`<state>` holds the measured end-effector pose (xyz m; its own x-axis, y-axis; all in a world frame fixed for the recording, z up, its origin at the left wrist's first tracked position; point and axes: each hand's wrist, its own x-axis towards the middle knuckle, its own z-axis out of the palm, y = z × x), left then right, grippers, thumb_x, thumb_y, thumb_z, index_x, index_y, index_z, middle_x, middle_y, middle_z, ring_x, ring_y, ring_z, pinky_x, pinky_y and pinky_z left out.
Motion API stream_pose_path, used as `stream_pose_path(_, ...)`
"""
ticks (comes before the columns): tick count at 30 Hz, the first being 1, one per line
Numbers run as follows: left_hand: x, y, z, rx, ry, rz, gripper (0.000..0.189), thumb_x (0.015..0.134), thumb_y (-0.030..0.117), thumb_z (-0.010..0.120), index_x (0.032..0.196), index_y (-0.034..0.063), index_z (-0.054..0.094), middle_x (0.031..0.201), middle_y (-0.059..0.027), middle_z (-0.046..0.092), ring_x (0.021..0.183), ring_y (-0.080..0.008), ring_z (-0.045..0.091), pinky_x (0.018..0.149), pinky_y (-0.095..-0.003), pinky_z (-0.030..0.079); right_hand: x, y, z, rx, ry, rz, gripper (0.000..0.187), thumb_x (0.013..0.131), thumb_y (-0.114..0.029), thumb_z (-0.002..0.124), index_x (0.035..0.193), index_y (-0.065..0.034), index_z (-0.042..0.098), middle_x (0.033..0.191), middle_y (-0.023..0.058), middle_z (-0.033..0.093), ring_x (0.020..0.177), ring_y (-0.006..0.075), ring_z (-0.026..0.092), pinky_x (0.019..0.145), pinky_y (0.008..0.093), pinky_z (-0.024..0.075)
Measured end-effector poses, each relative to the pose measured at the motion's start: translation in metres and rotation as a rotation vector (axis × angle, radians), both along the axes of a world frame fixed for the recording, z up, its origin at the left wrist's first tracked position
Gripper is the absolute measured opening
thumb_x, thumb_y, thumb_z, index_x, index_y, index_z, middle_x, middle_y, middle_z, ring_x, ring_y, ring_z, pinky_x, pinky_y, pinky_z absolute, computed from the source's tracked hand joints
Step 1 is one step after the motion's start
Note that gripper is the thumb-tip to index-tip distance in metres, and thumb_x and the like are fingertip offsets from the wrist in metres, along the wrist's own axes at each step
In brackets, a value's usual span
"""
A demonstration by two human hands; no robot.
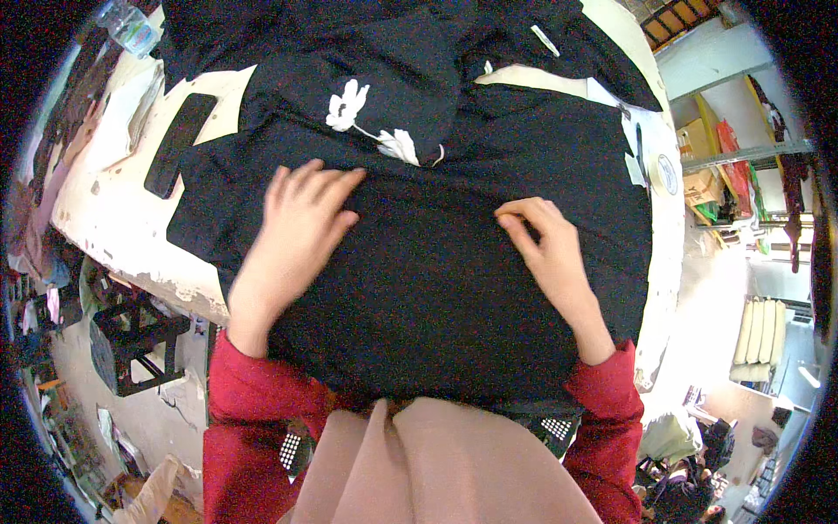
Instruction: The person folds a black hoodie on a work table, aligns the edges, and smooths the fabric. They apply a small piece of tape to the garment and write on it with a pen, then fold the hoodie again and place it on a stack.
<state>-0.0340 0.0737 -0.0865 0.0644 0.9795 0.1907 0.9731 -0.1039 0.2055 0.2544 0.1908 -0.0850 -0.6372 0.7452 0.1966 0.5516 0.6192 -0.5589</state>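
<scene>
Before me a black fabric piece (419, 281), perhaps a garment, lies spread over a white worktable (98, 203). It has soft wrinkles and bears a white flower motif (346, 108) with a second bloom (398, 145) joined by a thin stem; whether these are printed or sewn on is unclear. My left hand (298, 226) is over the cloth at left, palm down, fingers apart, nothing in it. At right, my right hand (540, 242) has its thumb and index tips together just above or on the cloth, and nothing shows between them.
A dark phone-like slab (180, 147) lies at the table's left, partly beside the cloth. A clear plastic bottle (134, 33) is at far left. At right sits a round tape-like roll (664, 173). A black stool (137, 340) stands left below; shelving (746, 154) holds boxes and bags.
</scene>
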Motion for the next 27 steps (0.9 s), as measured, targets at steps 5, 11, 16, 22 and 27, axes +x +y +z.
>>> stream_pose_path(5, -0.07, 0.015, 0.006, -0.117, -0.06, 0.017, 0.028, 0.081, 0.032, 0.07, 0.089, 0.0083, 0.058, 0.09, -0.0063, 0.054, 0.098, -0.0278, 0.049, 0.095, -0.0423, 0.033, -0.002, -0.003, -0.007, 0.134, -0.152, 0.102, 0.03, 0.084, -0.032, 0.069, 0.092, -0.0068, 0.055, 0.083, 0.0085, 0.051, 0.083, 0.0278, 0.053, 0.08, 0.0381, 0.0404)
stream_pose_path(11, -0.112, -0.01, 0.023, -0.116, -0.77, 0.091, 0.032, 0.093, 0.023, 0.06, 0.074, 0.0044, 0.042, 0.068, 0.0046, 0.036, 0.068, -0.0043, 0.035, 0.06, -0.0244, 0.031, 0.01, -0.016, 0.051, -0.44, 0.047, -0.018, 0.026, 0.086, -0.025, 0.07, 0.089, -0.0006, 0.061, 0.075, 0.0073, 0.064, 0.068, 0.0172, 0.06, 0.066, 0.0265, 0.0443)
stream_pose_path(16, -0.098, -0.031, 0.049, -0.069, -1.164, 0.184, 0.04, 0.09, 0.035, 0.063, 0.068, 0.0131, 0.039, 0.067, 0.01, 0.034, 0.062, -0.001, 0.031, 0.055, -0.0206, 0.024, 0.03, -0.039, 0.103, -0.616, 0.16, -0.102, 0.02, 0.086, -0.018, 0.07, 0.082, 0.0011, 0.069, 0.071, 0.0041, 0.066, 0.069, 0.0048, 0.056, 0.064, 0.0229, 0.0436)
stream_pose_path(22, -0.099, -0.037, 0.057, -0.107, -1.238, 0.232, 0.037, 0.09, 0.034, 0.064, 0.067, 0.0138, 0.043, 0.063, 0.0107, 0.038, 0.057, 0.0005, 0.034, 0.05, -0.0198, 0.025, 0.03, -0.057, 0.122, -0.674, 0.219, -0.106, 0.02, 0.087, -0.017, 0.07, 0.081, 0.0012, 0.068, 0.069, 0.0009, 0.063, 0.068, 0.0043, 0.053, 0.062, 0.0227, 0.0413)
stream_pose_path(27, -0.099, -0.041, 0.058, -0.104, -1.246, 0.26, 0.035, 0.09, 0.033, 0.064, 0.068, 0.0143, 0.045, 0.063, 0.0103, 0.042, 0.056, 0.001, 0.036, 0.049, -0.0194, 0.026, 0.031, -0.061, 0.125, -0.681, 0.219, -0.111, 0.021, 0.087, -0.019, 0.07, 0.08, 0.001, 0.067, 0.068, -0.0001, 0.062, 0.067, 0.0041, 0.052, 0.061, 0.0229, 0.0401)
